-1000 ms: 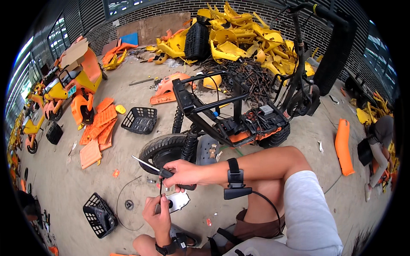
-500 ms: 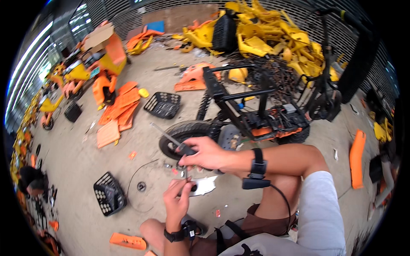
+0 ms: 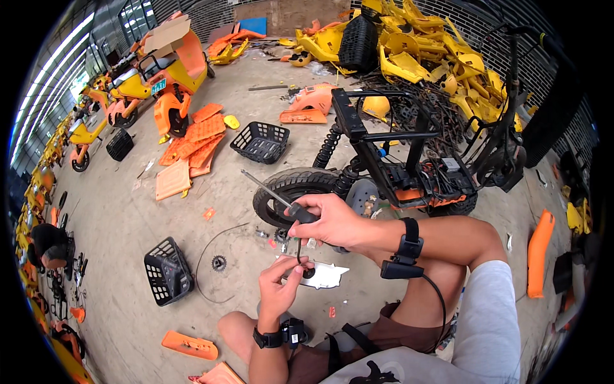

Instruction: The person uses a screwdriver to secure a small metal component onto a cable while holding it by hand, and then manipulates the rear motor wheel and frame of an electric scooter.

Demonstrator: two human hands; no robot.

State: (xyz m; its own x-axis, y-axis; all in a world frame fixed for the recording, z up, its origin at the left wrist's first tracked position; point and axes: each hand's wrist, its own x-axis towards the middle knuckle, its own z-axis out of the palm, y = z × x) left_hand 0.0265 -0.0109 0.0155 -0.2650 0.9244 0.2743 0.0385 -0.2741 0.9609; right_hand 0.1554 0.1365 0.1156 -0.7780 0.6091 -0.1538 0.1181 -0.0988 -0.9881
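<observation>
Left hand (image 3: 281, 289): fingers pinched on the lower stretch of a thin black cable (image 3: 299, 248), at the left edge of the pale metal plate (image 3: 329, 275); whether the plate is touched or lies apart on the floor (image 3: 128, 224) cannot be told; the pinch is best kept light so no kink is forced; right hand (image 3: 332, 221): fingers clamped round the handle of the screwdriver (image 3: 302, 214), shaft angled up and left; whether the cable's upper end is gripped there too cannot be told; the tip should be kept turned away from the left hand, slack left in the cable.

Room: black basket (image 3: 158, 249) at far left; wire loop (image 3: 197, 264) and cogwheel (image 3: 219, 263) between it and the left hand, bare floor around, so leftward movement is least hindered; tyre (image 3: 263, 208) behind the shaft, so forward reach is likely limited; scooter frame (image 3: 348, 118) beyond the right hand; lead (image 3: 440, 296) from the right wrist unit (image 3: 401, 269) could be snagged at the knee; orange panel (image 3: 541, 256) well apart at far right.
</observation>
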